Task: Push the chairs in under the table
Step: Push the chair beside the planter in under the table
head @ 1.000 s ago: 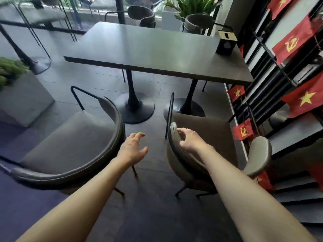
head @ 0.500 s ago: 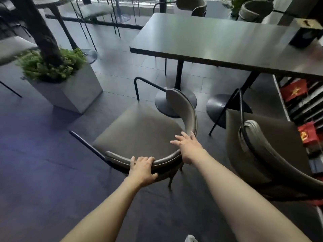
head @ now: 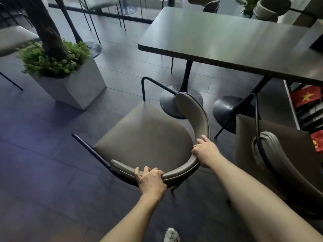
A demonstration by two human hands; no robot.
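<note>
Short of the dark table's (head: 227, 37) near edge, a grey-brown armchair (head: 145, 135) stands on the tiled floor (head: 43, 154), its seat wholly clear of the tabletop and turned at an angle toward the table's near left corner. Both hands grip its curved backrest: the left hand (head: 151, 180) is closed over the top rail at the rear, fingers wrapped over the edge, while the right hand (head: 206, 152) clasps the rail further round on the right side. Just beside it to the right, a second armchair (head: 272, 154) also sits outside the table. A concrete planter (head: 73, 84) stands well apart on the left.
</note>
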